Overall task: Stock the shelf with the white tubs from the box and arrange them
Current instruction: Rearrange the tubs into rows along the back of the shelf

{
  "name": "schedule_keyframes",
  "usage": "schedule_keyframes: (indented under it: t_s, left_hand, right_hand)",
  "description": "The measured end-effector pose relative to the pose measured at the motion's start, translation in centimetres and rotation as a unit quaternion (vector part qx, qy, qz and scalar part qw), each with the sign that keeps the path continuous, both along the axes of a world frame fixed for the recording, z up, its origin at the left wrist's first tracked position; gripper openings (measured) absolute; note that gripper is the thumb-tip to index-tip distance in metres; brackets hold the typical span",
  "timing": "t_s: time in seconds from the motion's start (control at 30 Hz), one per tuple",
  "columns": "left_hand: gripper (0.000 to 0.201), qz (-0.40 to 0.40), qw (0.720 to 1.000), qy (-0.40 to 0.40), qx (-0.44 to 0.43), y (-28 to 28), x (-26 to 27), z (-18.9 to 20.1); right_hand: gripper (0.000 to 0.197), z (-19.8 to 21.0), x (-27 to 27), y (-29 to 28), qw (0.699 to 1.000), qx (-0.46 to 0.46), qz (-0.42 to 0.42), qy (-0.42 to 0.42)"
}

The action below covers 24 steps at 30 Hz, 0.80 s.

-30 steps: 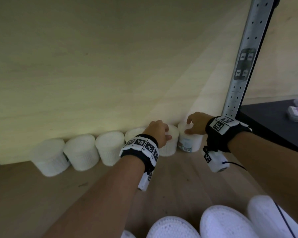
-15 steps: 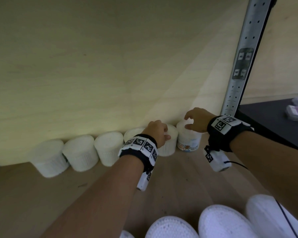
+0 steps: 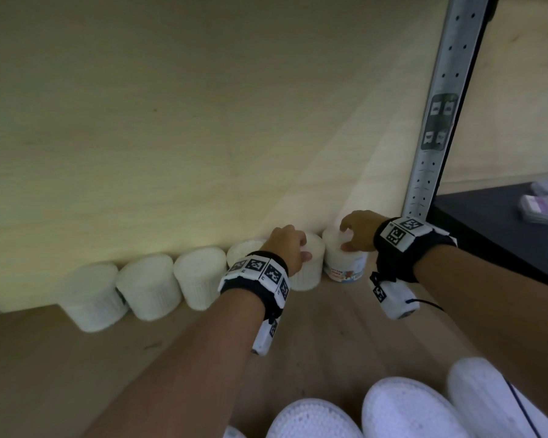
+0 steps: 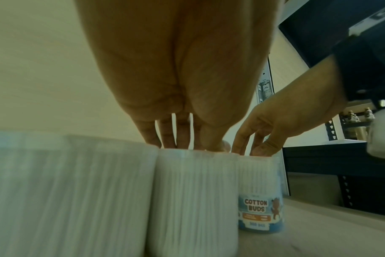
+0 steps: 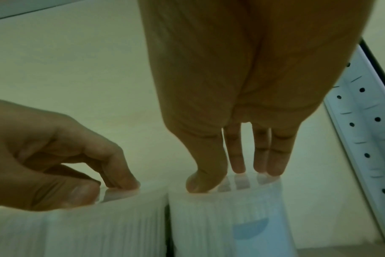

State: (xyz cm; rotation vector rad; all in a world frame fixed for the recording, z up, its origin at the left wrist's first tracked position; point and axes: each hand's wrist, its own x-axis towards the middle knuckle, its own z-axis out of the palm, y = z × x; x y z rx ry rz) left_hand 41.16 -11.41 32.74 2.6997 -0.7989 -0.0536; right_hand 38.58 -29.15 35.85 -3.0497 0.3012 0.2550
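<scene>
Several white tubs stand in a row against the shelf's back wall. The rightmost tub [image 3: 345,267] [image 4: 259,191] [image 5: 220,217] shows a blue and orange "Cotton Buds" label facing front. My right hand [image 3: 358,232] [image 4: 264,139] [image 5: 231,173] grips its lid from above, thumb at the front edge and fingers behind. My left hand [image 3: 290,245] [image 4: 187,144] [image 5: 55,156] holds the top of the neighbouring tub [image 3: 310,270] [image 4: 193,200] [image 5: 99,226], fingers over the lid, thumb at its front. The two tubs stand almost touching.
More tubs [image 3: 149,289] continue the row to the left on the wooden shelf board [image 3: 45,358]. Three white tub lids [image 3: 405,406] show at the bottom edge. A perforated metal upright [image 3: 437,121] rises just right of the labelled tub; beyond it is a black shelf [image 3: 487,235] holding packets [image 3: 541,210].
My right hand lifted slightly and came back down on the rightmost tub, which has turned so more of its label faces front. The left hand has stayed on its tub.
</scene>
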Motion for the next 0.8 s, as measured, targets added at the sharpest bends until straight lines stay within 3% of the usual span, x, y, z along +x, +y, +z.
schedule_keyframes:
  t_s: [0.17,0.3,0.4,0.8]
  left_hand:
    - [0.041,0.000,1.000,-0.002,-0.006,0.0,0.0,-0.1]
    - [0.040,-0.002,1.000,-0.002,-0.007,0.0,0.1,-0.1]
    - [0.041,-0.003,1.000,-0.002,-0.006,0.0,0.0,-0.1]
    - [0.038,-0.005,1.000,-0.002,-0.004,0.1,-0.2,0.2]
  right_hand:
    - [0.054,0.4,0.0,-0.1,1.000,0.012,0.013,0.018]
    - [0.054,0.2,0.1,-0.1,1.000,0.007,-0.025,-0.016]
    - [0.067,-0.1,0.3,0.1,0.999,-0.011,-0.051,-0.009]
    - [0.060,0.7,0.3,0.3,0.999,-0.029,0.018,0.024]
